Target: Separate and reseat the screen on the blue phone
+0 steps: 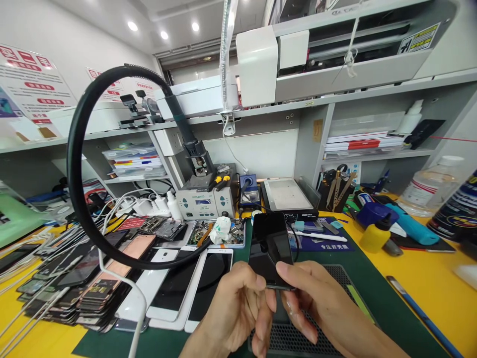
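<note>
A black smartphone (271, 246) is held upright in both hands, with its dark screen turned toward the camera and its top edge raised away from the body. The lower left part of the phone is gripped by the left hand (238, 311), whose thumb is laid against the screen and whose fingers are curled behind. The lower right corner is pinched by the right hand (320, 303) between thumb and fingers.

The phone is held in the air above a black perforated pad (335, 273), which is laid on a green mat (372, 283) on the yellow tabletop (428, 283). Just left of the hands, two white phones (175, 288) are laid flat, and beside them a pile of phone screens (93, 293) is spread. A hot-air rework station (204, 201) is placed behind, and its black hose (74, 164) is looped high over the left side. A yellow bottle (374, 233) is seen to the right.
</note>
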The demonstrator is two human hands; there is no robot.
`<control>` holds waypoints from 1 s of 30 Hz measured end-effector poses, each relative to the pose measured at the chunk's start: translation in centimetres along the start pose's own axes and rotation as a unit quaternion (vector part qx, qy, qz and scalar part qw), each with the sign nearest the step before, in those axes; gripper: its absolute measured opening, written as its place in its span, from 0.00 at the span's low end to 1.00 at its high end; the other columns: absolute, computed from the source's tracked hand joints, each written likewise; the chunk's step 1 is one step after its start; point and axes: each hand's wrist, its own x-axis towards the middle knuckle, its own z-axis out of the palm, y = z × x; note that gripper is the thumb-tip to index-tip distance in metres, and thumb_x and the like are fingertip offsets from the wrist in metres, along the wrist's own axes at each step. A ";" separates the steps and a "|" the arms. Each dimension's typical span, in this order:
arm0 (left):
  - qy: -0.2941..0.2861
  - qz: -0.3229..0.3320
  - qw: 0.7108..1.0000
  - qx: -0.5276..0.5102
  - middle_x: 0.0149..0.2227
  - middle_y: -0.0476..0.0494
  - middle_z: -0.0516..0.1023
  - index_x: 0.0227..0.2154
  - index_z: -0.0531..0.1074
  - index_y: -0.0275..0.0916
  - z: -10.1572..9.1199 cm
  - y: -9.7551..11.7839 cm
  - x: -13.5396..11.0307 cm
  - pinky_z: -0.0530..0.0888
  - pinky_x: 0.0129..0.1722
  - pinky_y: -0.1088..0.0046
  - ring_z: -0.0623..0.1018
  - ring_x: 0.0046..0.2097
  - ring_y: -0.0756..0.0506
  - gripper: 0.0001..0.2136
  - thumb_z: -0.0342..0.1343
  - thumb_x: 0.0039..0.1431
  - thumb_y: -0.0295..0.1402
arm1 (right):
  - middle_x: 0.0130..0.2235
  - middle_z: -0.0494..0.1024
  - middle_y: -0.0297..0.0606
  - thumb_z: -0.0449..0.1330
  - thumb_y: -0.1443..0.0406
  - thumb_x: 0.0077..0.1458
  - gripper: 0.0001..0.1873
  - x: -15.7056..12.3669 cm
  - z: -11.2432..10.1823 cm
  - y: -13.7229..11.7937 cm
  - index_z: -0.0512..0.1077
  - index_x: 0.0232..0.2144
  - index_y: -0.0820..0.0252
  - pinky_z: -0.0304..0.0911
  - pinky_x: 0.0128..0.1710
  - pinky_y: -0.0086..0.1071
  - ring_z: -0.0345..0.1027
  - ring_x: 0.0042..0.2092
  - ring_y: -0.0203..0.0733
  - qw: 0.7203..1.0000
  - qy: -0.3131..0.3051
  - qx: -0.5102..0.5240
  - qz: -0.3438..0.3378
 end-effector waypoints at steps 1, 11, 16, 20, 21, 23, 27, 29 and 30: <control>-0.001 0.000 1.000 0.000 0.09 0.42 0.68 0.17 0.75 0.29 0.0 0.0 0.0 0.67 0.07 0.76 0.67 0.09 0.48 0.16 0.48 0.46 0.35 | 0.14 0.63 0.31 0.57 0.46 0.59 0.30 0.0 0.0 0.0 0.67 0.17 0.64 0.46 0.12 0.21 0.52 0.13 0.27 1.000 0.002 0.001 0.001; -0.008 0.020 1.000 -0.004 0.08 0.42 0.67 0.16 0.75 0.29 0.3 0.0 0.1 0.67 0.07 0.76 0.66 0.08 0.49 0.14 0.48 0.44 0.33 | 0.13 0.63 0.30 0.57 0.45 0.58 0.31 0.1 0.0 0.0 0.67 0.16 0.64 0.45 0.13 0.22 0.52 0.13 0.27 1.000 0.000 -0.009 -0.002; -0.009 0.024 1.000 0.005 0.07 0.43 0.65 0.16 0.74 0.29 0.5 0.0 0.1 0.67 0.07 0.76 0.65 0.08 0.49 0.13 0.48 0.44 0.31 | 0.13 0.61 0.30 0.57 0.44 0.58 0.32 0.1 0.0 -0.1 0.66 0.15 0.63 0.44 0.13 0.22 0.51 0.13 0.27 1.000 -0.002 -0.009 0.001; 0.000 0.028 1.000 0.010 0.06 0.45 0.63 0.15 0.74 0.29 0.6 -0.1 0.0 0.66 0.06 0.76 0.63 0.07 0.50 0.12 0.49 0.44 0.30 | 0.13 0.62 0.30 0.57 0.45 0.59 0.31 0.1 -0.1 0.0 0.66 0.15 0.63 0.45 0.13 0.23 0.52 0.13 0.27 1.000 0.000 -0.010 0.000; 0.003 0.028 1.000 0.012 0.06 0.45 0.63 0.14 0.73 0.29 0.6 -0.1 0.0 0.66 0.06 0.77 0.63 0.07 0.50 0.12 0.49 0.44 0.30 | 0.13 0.62 0.30 0.57 0.45 0.59 0.32 0.0 -0.1 0.1 0.66 0.15 0.63 0.45 0.13 0.23 0.52 0.13 0.27 1.000 0.000 -0.011 -0.001; 0.006 0.025 1.000 0.016 0.06 0.46 0.62 0.14 0.73 0.30 0.6 -0.1 0.0 0.65 0.06 0.77 0.62 0.07 0.51 0.12 0.49 0.44 0.30 | 0.13 0.62 0.30 0.57 0.45 0.59 0.32 0.0 -0.1 0.1 0.65 0.15 0.63 0.45 0.13 0.23 0.52 0.13 0.27 1.000 0.002 -0.015 -0.001; 0.012 0.024 0.999 0.025 0.05 0.48 0.61 0.13 0.71 0.31 0.5 -0.1 0.1 0.65 0.05 0.77 0.61 0.06 0.51 0.11 0.50 0.43 0.30 | 0.13 0.61 0.29 0.57 0.44 0.58 0.32 0.0 -0.1 0.2 0.65 0.15 0.63 0.45 0.13 0.22 0.52 0.13 0.27 1.000 0.006 -0.025 0.002; 0.014 0.025 0.999 0.029 0.05 0.48 0.60 0.13 0.71 0.31 0.3 -0.1 0.1 0.64 0.05 0.77 0.60 0.06 0.51 0.11 0.50 0.43 0.30 | 0.14 0.62 0.29 0.57 0.44 0.58 0.32 0.0 -0.1 0.3 0.65 0.15 0.63 0.45 0.13 0.22 0.52 0.13 0.27 1.000 0.008 -0.030 0.002; 0.014 0.026 0.999 0.032 0.05 0.48 0.60 0.13 0.71 0.31 0.3 -0.1 0.1 0.64 0.05 0.77 0.60 0.06 0.51 0.11 0.50 0.43 0.30 | 0.14 0.62 0.29 0.57 0.44 0.59 0.32 0.0 -0.1 0.3 0.65 0.15 0.63 0.45 0.13 0.22 0.52 0.13 0.27 0.999 0.009 -0.032 0.001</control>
